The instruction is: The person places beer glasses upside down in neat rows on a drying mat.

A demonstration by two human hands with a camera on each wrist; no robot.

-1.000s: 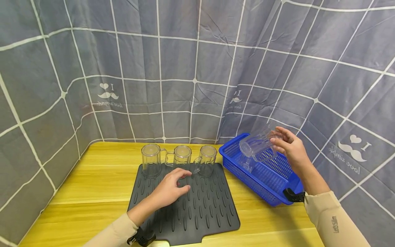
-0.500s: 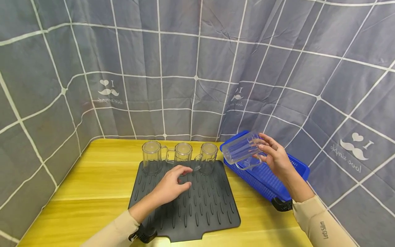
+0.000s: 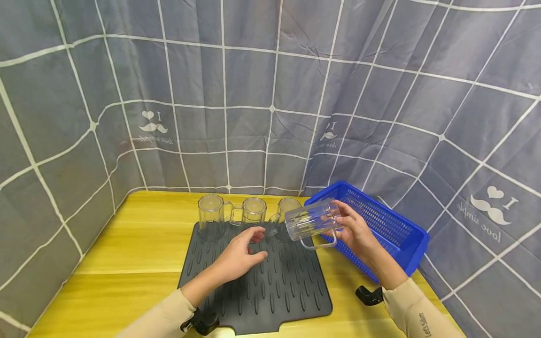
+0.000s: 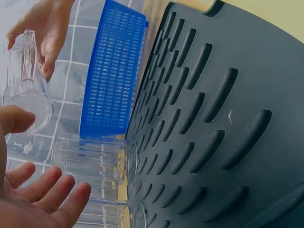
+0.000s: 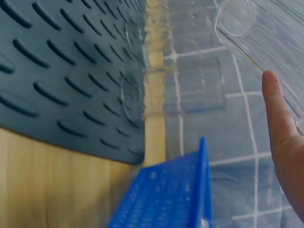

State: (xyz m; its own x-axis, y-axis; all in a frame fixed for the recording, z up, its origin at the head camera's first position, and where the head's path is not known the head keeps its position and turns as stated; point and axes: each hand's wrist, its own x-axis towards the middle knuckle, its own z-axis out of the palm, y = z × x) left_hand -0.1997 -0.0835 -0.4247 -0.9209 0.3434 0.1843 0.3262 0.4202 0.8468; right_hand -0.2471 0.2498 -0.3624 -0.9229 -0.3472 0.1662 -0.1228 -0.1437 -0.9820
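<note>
The right hand (image 3: pixel 355 232) is grasping a clear mug (image 3: pixel 310 219), holding it tilted on its side above the right edge of the mat (image 3: pixel 270 286), beside the basket (image 3: pixel 380 225). The left hand (image 3: pixel 238 256) is hovering over the mat, fingers relaxed, gripping nothing, near three upright mugs (image 3: pixel 252 212)

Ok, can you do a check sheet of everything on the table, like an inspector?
Surface: yellow wooden table, with a dark ribbed mat lying on it.
Job's things: clear mug held tilted on its side above the mat's right edge; three clear mugs upright in a row at the mat's back.
Clutter: blue basket right of the mat; nothing seen inside it.
Hands: right hand grips the tilted mug; left hand over the mat, fingers relaxed, holding nothing.
Cables: nothing seen.
Surroundings: grey checked curtain behind and at both sides.
</note>
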